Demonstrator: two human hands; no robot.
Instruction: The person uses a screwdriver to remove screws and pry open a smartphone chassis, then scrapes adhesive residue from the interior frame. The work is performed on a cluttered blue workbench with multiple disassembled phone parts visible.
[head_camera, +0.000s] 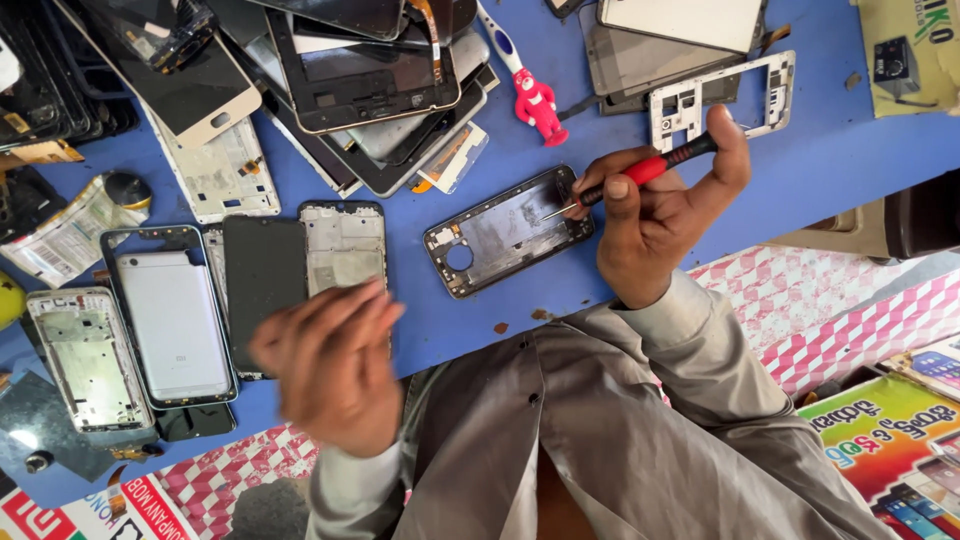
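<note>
My right hand grips a small screwdriver with a red and black handle. Its metal tip touches the right end of a dark phone frame lying tilted on the blue table. My left hand hovers blurred over the table's near edge, fingers loosely curled, holding nothing I can see. It is just below a bare metal phone frame and a black phone panel.
Several phone parts crowd the table: a silver phone back, a metal chassis, stacked screens at the back, a white frame. A red toy figure stands behind the dark frame. Colourful printed boxes lie at the lower right.
</note>
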